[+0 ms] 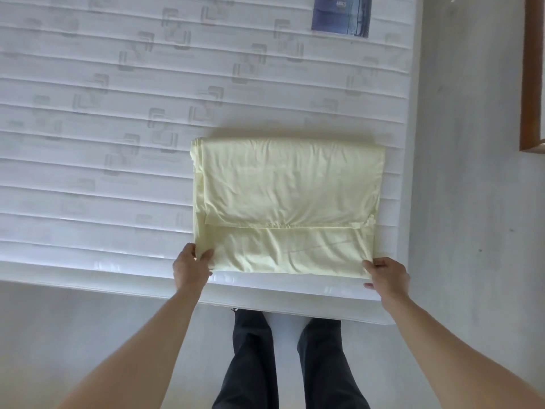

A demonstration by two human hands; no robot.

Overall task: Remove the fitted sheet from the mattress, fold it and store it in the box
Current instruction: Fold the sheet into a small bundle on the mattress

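The pale yellow fitted sheet (pixel 287 202) lies folded into a rough rectangle on the bare white quilted mattress (pixel 103 128), near its front right corner. An upper flap with a gathered elastic hem covers most of it. My left hand (pixel 191 265) pinches the sheet's near left corner, thumb on top. My right hand (pixel 387 276) grips the near right corner at the mattress edge. The box is not in view.
A blue label (pixel 342 14) sits on the mattress at the far right. Grey floor (pixel 466 172) runs along the right side and in front. A wooden frame (pixel 530 84) stands at the right edge. My legs in dark trousers (pixel 256 364) stand against the mattress front.
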